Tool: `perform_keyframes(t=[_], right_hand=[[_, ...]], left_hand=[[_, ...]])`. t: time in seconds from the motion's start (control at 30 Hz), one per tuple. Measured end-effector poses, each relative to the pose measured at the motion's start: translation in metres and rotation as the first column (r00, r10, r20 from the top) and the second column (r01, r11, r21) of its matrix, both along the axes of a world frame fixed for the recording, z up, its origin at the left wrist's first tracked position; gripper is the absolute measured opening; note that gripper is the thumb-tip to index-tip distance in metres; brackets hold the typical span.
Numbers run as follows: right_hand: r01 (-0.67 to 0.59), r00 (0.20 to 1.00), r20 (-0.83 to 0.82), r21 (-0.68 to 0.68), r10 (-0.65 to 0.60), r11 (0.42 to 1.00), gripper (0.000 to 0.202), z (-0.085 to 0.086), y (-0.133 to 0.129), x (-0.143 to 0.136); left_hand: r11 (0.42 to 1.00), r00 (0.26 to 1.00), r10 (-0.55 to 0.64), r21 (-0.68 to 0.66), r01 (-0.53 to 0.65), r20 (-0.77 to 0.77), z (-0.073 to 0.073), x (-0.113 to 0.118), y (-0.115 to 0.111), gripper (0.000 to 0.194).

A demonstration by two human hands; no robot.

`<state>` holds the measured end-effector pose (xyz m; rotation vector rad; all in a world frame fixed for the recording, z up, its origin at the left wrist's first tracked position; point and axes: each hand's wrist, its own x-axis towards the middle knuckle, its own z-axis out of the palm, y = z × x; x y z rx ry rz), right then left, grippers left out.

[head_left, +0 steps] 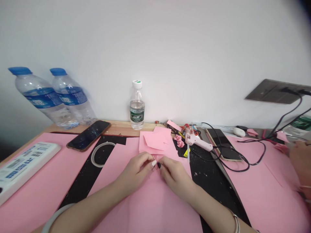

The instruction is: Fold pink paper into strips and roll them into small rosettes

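My left hand (142,166) and my right hand (172,171) meet over a large pink paper sheet (150,207), fingertips almost touching. Both are closed in a pinch on a small piece of pink paper (155,158), whose thin ends stick up between the fingers. Most of that piece is hidden by the fingertips. Just beyond it lie small pink paper squares (155,140), loosely stacked with one folded up. Rolled pink paper flowers (179,142) and a pale pink hot glue gun (198,141) rest to the right of the squares.
A water bottle (137,113) and two large bottles (46,100) stand by the wall. Left are a phone (88,135), a tape roll (96,155) and a white box (29,165). Right are another phone (223,144), black cables (243,170) and another person's hand (300,155).
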<state>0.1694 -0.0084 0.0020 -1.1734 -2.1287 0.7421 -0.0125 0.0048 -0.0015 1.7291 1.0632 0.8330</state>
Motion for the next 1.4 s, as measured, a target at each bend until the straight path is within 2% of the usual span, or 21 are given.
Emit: perform_keyframes(t=[0.3, 0.57, 0.67, 0.97, 1.17, 1.4], right_hand=[[-0.072, 0.992, -0.112, -0.130, 0.058, 0.989, 0.016, 0.0018, -0.0013, 0.0024], [-0.129, 0.954, -0.294, -0.249, 0.052, 0.960, 0.023, -0.0019, 0.0016, 0.0028], [-0.121, 0.956, -0.291, -0.251, 0.045, 0.960, 0.022, -0.0014, 0.0019, 0.0026], [-0.043, 0.974, -0.227, -0.143, 0.010, 0.989, 0.018, -0.0031, 0.0003, 0.0019], [0.029, 0.928, -0.355, -0.231, -0.112, 0.972, 0.018, -0.0002, 0.0071, 0.0060], [-0.140, 0.891, -0.452, -0.370, -0.047, 0.919, 0.018, -0.0057, 0.0017, -0.0022]], left_hand=[[1.000, 0.999, 0.017, 0.003, -0.017, -0.050, -0.0026, -0.0003, 0.0011, 0.018], [0.998, 1.000, 0.021, -0.063, -0.021, -0.009, 0.0003, 0.0007, 0.0017, 0.021], [0.997, 1.000, 0.016, -0.078, -0.015, 0.004, -0.0002, 0.0012, 0.0017, 0.021], [0.990, 0.998, 0.001, -0.138, 0.007, 0.056, -0.0017, 0.0014, 0.0010, 0.023], [0.988, 0.998, -0.019, -0.150, 0.029, 0.064, 0.0019, -0.0007, 0.0022, 0.029], [0.992, 1.000, 0.004, -0.123, -0.002, 0.014, -0.0023, -0.0001, 0.0032, 0.034]])
